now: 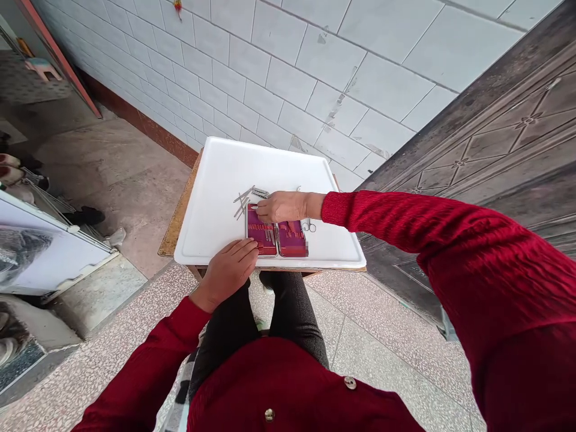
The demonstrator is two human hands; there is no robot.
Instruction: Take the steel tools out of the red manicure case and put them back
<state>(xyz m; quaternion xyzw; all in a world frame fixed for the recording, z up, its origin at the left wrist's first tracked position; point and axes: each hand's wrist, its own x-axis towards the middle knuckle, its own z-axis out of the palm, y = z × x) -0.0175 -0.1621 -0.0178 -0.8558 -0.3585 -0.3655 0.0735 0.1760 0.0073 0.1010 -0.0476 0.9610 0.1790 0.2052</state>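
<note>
An open manicure case [293, 245] with purple lining and red loops lies on the white tray [216, 198]. Several slim metal tools sit in its left half. My left hand [231, 269] lies with outstretched fingers on the case's lower left edge; its thumb is hidden. Over the upper left part of the case, my right hand [281, 207] has its fingers pinched around a small metal manicure tool [254, 207], mostly hidden by them. Loose metal tools [243, 200] and a nail clipper [260, 192] lie beyond the case. Small scissors [309, 227] rest at its right side.
A wooden table [180, 222] carries the tray, close to a white tiled wall [288, 78]. To the right stands a dark patterned door [477, 150]. A white rack [49, 240] with shoes is at the left. My legs are under the tray's near edge.
</note>
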